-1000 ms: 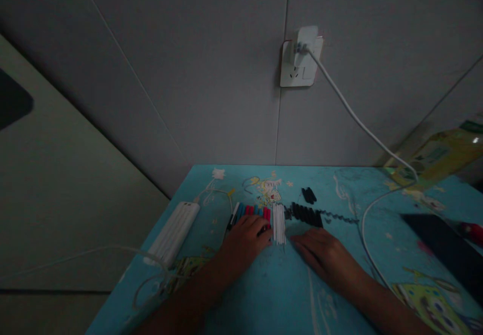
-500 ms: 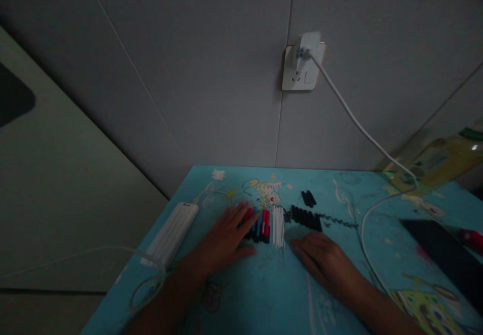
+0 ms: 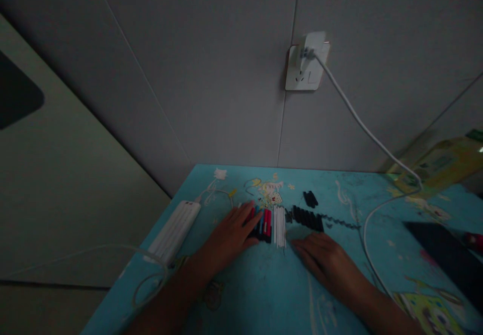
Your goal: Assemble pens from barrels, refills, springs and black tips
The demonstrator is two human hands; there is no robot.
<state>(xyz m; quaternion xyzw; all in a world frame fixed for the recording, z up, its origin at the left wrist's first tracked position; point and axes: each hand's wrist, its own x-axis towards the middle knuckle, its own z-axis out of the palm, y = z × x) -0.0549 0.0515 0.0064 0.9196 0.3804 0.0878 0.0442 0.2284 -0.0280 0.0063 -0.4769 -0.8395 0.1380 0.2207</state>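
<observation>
My left hand lies with fingers stretched over the left part of a row of red, blue and black pen-like tubes, hiding some of them. Just right of that row stands a bundle of thin white sticks, side by side. My right hand rests palm down on the table, fingertips near the lower end of the white sticks, nothing visible in it. Above it lies a row of short black cylinders. A line of small dark pieces runs off to the right. A few more black pieces lie farther back.
A white power strip lies at the left table edge with its cable. From the wall socket, a white cable drops across the table's right side. A bottle of yellow liquid and a dark flat panel are at the right.
My left hand has shifted slightly, its thumb now closer to the tubes. My right hand stays in place. The whole view has moved a little.
</observation>
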